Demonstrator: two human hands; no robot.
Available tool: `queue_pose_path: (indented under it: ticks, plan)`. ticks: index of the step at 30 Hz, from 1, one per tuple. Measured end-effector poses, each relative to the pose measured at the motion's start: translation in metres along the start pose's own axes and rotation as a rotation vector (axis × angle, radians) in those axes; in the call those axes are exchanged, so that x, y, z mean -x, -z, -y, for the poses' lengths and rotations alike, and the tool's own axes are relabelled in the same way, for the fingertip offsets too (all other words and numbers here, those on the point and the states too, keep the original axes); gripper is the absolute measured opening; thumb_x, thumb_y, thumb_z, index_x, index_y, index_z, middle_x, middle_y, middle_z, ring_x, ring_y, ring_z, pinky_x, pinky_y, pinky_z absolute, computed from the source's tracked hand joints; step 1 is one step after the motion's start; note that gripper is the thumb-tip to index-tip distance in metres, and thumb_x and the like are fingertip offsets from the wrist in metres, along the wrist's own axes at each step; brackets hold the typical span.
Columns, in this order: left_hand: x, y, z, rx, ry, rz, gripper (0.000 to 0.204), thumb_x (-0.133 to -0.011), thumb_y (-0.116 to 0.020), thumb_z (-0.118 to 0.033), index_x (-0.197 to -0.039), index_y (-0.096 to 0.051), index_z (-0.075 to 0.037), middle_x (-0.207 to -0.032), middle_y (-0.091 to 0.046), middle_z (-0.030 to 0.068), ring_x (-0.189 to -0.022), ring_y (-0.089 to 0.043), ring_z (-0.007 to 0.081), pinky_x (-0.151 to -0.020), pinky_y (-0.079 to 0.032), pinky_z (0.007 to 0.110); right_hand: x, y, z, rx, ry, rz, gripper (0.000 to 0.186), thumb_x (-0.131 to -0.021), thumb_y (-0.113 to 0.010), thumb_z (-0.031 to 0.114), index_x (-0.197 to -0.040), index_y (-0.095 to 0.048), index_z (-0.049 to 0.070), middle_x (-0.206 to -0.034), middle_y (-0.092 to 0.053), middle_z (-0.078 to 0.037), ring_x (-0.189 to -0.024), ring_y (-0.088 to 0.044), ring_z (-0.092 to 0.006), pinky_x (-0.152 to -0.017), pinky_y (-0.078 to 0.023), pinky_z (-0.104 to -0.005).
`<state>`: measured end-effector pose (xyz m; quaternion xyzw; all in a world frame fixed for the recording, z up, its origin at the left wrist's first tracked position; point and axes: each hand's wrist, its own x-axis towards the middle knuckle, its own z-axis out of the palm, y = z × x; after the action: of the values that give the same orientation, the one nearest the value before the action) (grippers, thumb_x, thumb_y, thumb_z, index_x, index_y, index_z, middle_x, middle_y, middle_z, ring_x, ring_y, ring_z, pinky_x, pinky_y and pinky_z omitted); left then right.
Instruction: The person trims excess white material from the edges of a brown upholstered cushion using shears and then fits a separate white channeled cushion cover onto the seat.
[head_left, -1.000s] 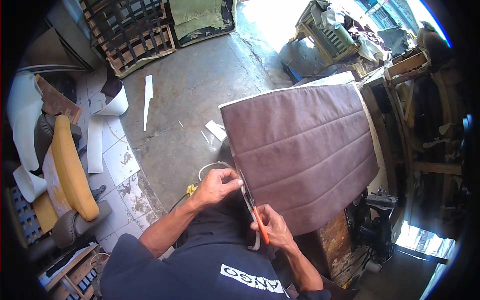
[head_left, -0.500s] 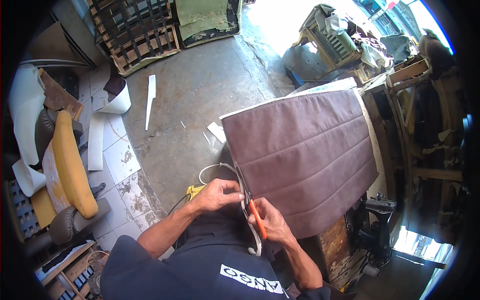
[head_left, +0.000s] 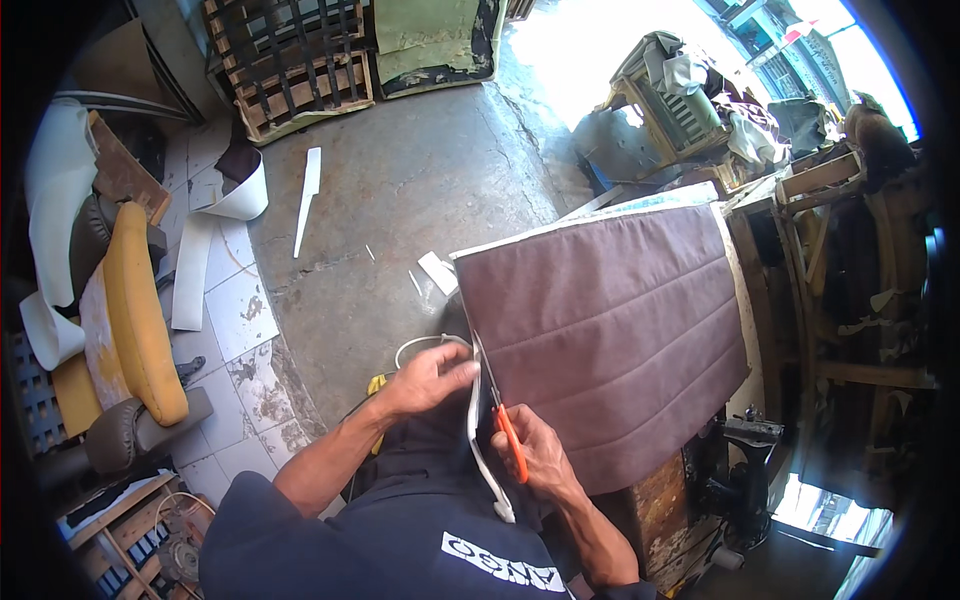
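Note:
A dark brown quilted panel (head_left: 610, 330) with stitched lines lies at the centre right, over a white backing. Along its left edge a narrow white strip (head_left: 474, 430) hangs down toward my lap. My right hand (head_left: 537, 450) grips orange-handled scissors (head_left: 511, 445). Their blades point away from me along the panel's left edge, beside the strip. Just left of the blades, my left hand (head_left: 432, 382) has its thumb and fingers at the upper part of the strip and seems to pinch it; its fingertips are partly hidden there.
A black sewing machine (head_left: 745, 470) stands at the right by a worn wooden surface (head_left: 660, 515). White offcuts (head_left: 307, 200) lie on the concrete floor. At left are a yellow padded piece (head_left: 145, 315) and a curled white sheet (head_left: 195, 260). Wooden frames (head_left: 290, 70) stand at the back.
My left hand has moved up along the strip, away from the scissor handles. The scissors stay in my right hand, with more of the blades showing. The whole view has shifted slightly.

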<state>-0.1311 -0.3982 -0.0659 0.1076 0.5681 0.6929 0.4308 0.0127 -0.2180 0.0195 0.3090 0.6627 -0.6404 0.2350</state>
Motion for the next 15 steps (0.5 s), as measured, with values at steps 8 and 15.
queue_pose_path:
  ticks: [8, 15]
  plan:
    - [-0.01, -0.003, -0.022, -0.233, -0.059, -0.261, 0.022, -0.099, -0.073, -0.022, -0.098, -0.072, 0.0, -0.08, -0.065, -0.001, -0.064, -0.057, 0.0044, -0.058, -0.045, 0.025, -0.001, -0.001, -0.003, 0.031, 0.047, -0.012, 0.032, -0.096, -0.077, 0.026, -0.109, -0.06, 0.001, -0.07, -0.056, 0.004, -0.06, -0.051, -0.0043, -0.053, -0.042, -0.0246]
    - [-0.001, -0.001, -0.03, -0.116, -0.01, -0.173, 0.019, -0.098, -0.073, -0.019, -0.096, -0.071, 0.0, -0.07, -0.061, -0.0042, -0.049, -0.044, 0.0013, -0.044, -0.032, 0.023, -0.016, -0.005, 0.004, 0.072, 0.066, -0.006, 0.036, -0.095, -0.078, 0.028, -0.114, -0.06, 0.001, -0.076, -0.057, 0.003, -0.065, -0.052, -0.0049, -0.058, -0.044, -0.0249]
